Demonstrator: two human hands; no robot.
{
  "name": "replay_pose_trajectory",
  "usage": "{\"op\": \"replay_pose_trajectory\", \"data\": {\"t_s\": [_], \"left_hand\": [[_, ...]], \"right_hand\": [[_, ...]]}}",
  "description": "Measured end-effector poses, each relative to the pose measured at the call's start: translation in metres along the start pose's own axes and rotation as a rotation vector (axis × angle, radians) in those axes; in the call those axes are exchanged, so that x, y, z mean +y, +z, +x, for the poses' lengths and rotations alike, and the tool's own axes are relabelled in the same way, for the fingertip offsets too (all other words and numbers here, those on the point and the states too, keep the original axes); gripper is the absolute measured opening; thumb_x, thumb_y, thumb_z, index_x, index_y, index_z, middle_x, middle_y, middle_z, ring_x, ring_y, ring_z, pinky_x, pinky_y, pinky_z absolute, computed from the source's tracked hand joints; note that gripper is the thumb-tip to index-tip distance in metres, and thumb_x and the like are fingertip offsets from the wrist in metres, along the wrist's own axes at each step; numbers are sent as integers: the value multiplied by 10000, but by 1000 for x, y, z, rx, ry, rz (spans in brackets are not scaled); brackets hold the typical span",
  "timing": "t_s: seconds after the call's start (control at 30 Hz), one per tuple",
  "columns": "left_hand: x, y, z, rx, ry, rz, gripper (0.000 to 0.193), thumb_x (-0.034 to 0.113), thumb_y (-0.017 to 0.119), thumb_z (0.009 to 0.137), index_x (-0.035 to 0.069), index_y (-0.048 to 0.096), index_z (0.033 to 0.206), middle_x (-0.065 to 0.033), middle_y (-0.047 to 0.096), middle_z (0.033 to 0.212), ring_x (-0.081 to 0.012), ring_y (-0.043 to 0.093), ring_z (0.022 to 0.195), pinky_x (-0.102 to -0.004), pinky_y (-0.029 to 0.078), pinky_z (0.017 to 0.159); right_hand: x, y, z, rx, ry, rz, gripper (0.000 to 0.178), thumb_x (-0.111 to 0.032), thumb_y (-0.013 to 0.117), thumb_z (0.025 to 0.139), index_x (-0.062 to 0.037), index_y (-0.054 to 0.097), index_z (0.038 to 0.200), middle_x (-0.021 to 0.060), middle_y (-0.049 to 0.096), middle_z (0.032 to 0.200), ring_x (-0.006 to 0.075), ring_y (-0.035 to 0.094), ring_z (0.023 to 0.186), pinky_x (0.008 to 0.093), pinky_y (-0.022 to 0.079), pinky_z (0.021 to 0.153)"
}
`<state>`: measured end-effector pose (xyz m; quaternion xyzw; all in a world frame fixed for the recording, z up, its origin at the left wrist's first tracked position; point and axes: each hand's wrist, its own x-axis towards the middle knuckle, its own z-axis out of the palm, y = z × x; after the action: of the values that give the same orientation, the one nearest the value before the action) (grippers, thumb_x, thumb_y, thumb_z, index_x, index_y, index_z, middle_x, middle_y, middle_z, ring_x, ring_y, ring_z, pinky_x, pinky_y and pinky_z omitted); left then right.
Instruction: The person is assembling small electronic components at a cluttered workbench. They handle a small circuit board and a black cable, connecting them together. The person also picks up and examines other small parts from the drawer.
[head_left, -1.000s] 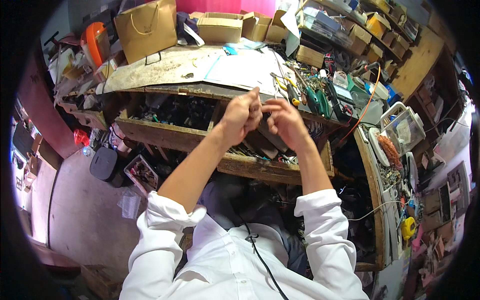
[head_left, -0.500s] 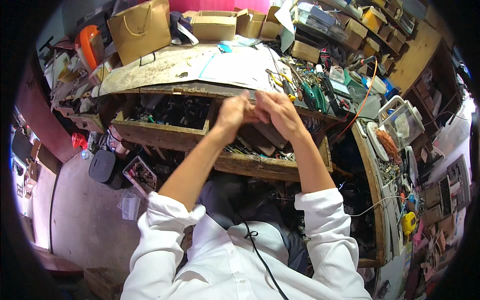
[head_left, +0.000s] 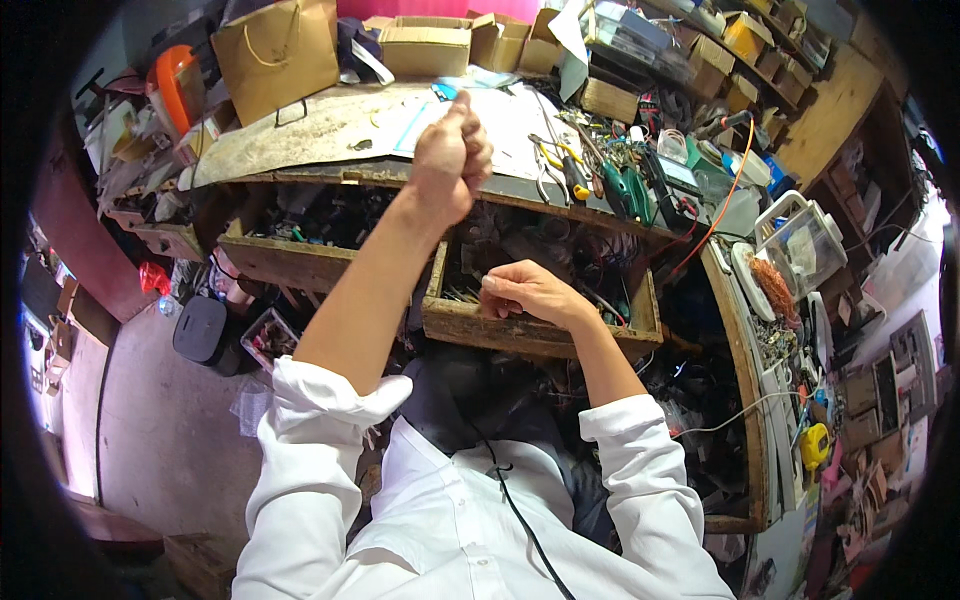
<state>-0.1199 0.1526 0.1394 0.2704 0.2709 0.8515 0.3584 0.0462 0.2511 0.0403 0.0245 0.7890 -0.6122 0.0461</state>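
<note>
Weathered brown wooden drawer (head_left: 480,333), holding mixed small parts, stands pulled out at the near side of the cream-topped workbench (head_left: 310,145), right of centre. Right hand (head_left: 540,293) is at its near wall, fingers loosely curled, narrow; contact cannot be told. Left hand (head_left: 450,165), farther and left, is fisted near a flat white paper sheet (head_left: 508,130); any held item is hidden.

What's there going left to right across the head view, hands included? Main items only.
Red plastic → black bin → paper bag → left hand → right hand → green-handled tool → yellow tape measure
</note>
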Motion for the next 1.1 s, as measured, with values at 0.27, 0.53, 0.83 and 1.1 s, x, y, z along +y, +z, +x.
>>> {"op": "replay_pose_trajectory", "data": {"t_s": [0.27, 0.53, 0.83, 1.1], "left_hand": [[-63, -35, -43, -54, -212, 667, 511, 471, 515, 1024, 95, 549, 680, -2, 535, 569, -97, 458, 500, -256, 308, 447], [-46, -15, -35, -72, -224, 308, 403, 378, 483, 1054, 182, 395, 713, 72, 305, 563, -66, 254, 453, -253, 180, 411], [1, 14, -6, -96, -56, 204, 403, 336, 471, 1067, 185, 365, 708, 77, 273, 553, -63, 233, 458, -234, 191, 406], [-5, -24, -8, 197, 51, 702, 467, 390, 476, 1057, 141, 457, 663, 29, 460, 540, -84, 432, 456, -246, 336, 432]], "right_hand": [[-76, -17, 11, 360, -363, 221, 410, -331, 531, 1036, -80, 527, 711, -26, 486, 618, 62, 402, 537, 243, 334, 493], [-17, -34, 5, 528, -206, 473, 413, -104, 552, 961, -6, 476, 1355, 139, 594, 1220, 83, 571, 685, 215, 474, 549], [2, 24, 33, 140, -73, -94, 335, -331, 558, 1014, -26, 671, 934, 30, 638, 807, 98, 530, 672, 271, 453, 573], [-39, -15, 30, 334, -273, 42, 460, -405, 502, 1044, -72, 542, 729, -6, 534, 604, 91, 467, 502, 264, 391, 469]]}}
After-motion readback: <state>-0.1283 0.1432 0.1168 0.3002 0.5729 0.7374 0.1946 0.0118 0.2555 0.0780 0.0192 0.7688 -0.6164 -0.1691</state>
